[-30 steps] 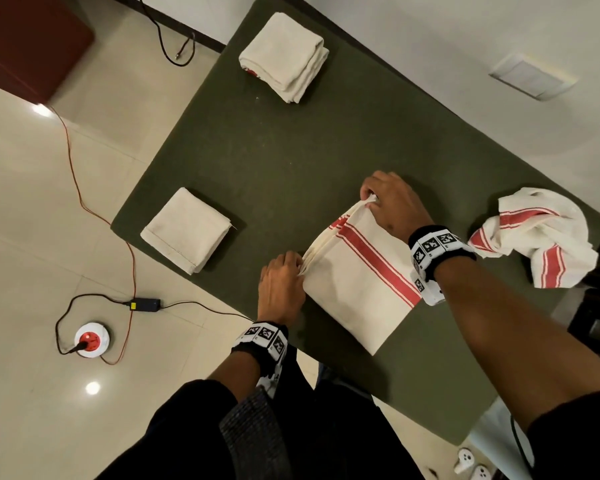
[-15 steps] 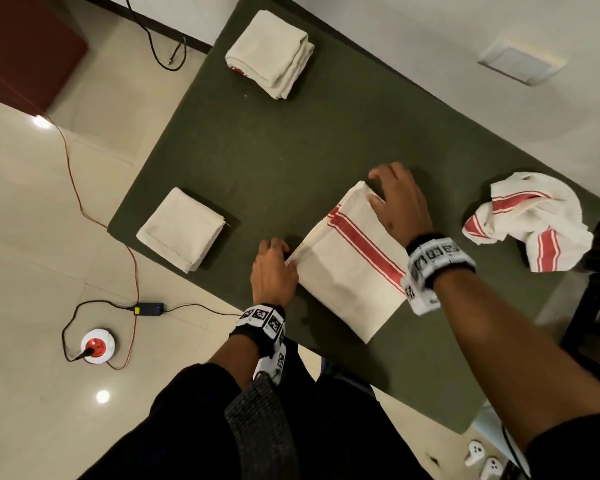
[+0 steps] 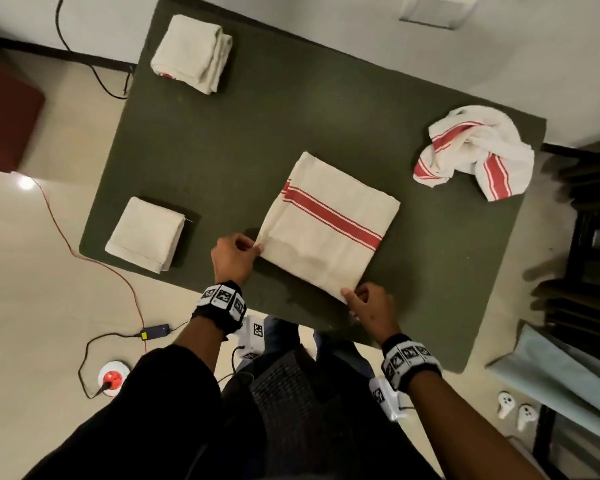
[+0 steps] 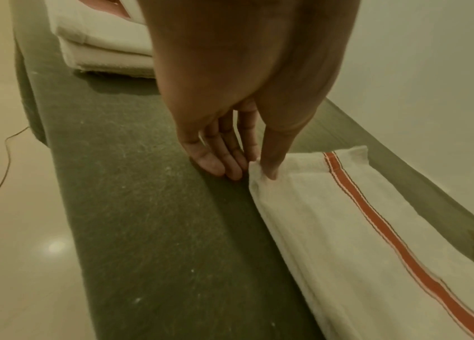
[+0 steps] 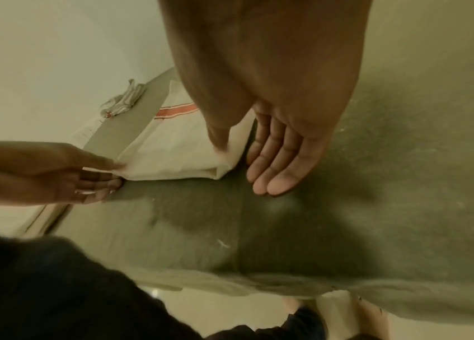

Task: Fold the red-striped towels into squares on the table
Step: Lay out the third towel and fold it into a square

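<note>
Red-striped towel (image 3: pixel 329 223), half-folded at the desk's (image 3: pixel 243 140) near middle, looks soft, light and limp, so its corners are the best hold: the left hand (image 3: pixel 234 256) pinches its left corner, the right hand (image 3: pixel 371 308) its near corner. Towels count four: this one, two folded squares (image 3: pixel 146 233) (image 3: pixel 193 51) left of it, one crumpled towel (image 3: pixel 475 150) right of it.

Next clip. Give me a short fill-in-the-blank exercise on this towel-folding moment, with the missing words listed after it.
1. Both hands pinch near corners of the half-folded towel, which shows one red ____ on top.
2. Besides it, the green table holds ____ neatly folded towels.
3. The crumpled towel lies near the table's far ____ corner.
4. The left hand pinches its corner between thumb and ____.

Missing words: stripe; two; right; fingers
</note>
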`<state>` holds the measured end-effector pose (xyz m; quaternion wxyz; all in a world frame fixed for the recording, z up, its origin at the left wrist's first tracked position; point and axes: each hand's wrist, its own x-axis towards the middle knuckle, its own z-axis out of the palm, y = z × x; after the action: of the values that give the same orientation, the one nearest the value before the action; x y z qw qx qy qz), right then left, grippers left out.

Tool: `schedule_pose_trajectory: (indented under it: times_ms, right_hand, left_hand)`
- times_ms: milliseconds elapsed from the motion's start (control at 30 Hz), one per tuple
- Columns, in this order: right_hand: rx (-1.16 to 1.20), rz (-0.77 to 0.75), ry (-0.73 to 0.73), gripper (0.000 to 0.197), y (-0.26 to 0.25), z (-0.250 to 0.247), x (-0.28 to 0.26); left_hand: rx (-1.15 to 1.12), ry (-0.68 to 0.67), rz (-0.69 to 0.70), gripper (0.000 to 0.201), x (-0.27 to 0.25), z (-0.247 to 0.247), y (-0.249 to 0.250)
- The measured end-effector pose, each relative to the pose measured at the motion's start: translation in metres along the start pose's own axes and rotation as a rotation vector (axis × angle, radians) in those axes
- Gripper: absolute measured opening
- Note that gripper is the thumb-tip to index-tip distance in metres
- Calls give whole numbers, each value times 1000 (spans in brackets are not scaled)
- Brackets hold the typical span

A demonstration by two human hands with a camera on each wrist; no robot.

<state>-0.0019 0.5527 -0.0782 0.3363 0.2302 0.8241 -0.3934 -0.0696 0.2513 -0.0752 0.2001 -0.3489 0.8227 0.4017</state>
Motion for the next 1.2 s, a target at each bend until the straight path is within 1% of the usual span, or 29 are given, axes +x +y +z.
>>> schedule_pose_trajectory:
  times_ms: [67, 133, 233, 333, 400, 500, 567, 633, 700, 733, 833, 867, 900, 1000, 1067, 1133, 1200]
  right_hand:
    - [79, 5, -41, 34, 1, -2, 6]
    - [155, 15, -51, 30, 12, -11, 7]
    - [234, -12, 43, 29, 32, -29, 1]
    - [353, -9, 47, 29, 56, -48, -17]
    - [365, -5, 5, 24, 69, -53, -25]
    - [328, -15, -41, 31, 82, -59, -39]
    - [307, -60, -61, 31, 81, -63, -47]
    - [293, -131, -80, 24, 79, -68, -56]
    - [251, -216, -122, 16, 79, -74, -59]
    - [216, -259, -149, 18, 80, -78, -58]
    - [94, -327, -240, 42, 76, -88, -58]
    - [69, -343, -254, 47, 73, -90, -58]
    - [39, -362, -246, 48, 71, -92, -57]
    - [-71, -414, -162, 32, 64, -96, -51]
    - [-84, -448, -88, 20, 60, -100, -46]
    - [-55, -459, -22, 8, 51, -107, -38]
    - [96, -432, -2, 4, 36, -115, -29]
  left_hand:
    - [-57, 13, -29, 16, -2, -1, 0]
    - [-148, 11, -52, 18, -12, 2, 1]
    - [-205, -1, -77, 22, -34, 12, -5]
    - [-249, -35, -119, 22, -71, 33, -23]
    - [-272, -42, -117, 24, -94, 45, -43]
    - [-264, -52, -67, 23, -128, 56, -61]
    - [-297, -71, -45, 19, -140, 55, -62]
    - [-348, -107, -27, 12, -147, 49, -57]
    - [-368, -156, 8, 16, -149, 40, -52]
    - [-367, -178, 29, 21, -148, 36, -50]
    - [-349, -217, 73, 38, -148, 28, -42]
    - [-327, -210, 90, 41, -146, 27, -39]
    - [-288, -189, 110, 42, -145, 26, -36]
    - [-120, -91, 182, 35, -135, 28, -31]
    - [-72, -66, 201, 27, -127, 26, -28]
    - [-131, -100, 201, 20, -115, 19, -24]
    - [-253, -138, 220, 20, -102, 12, -14]
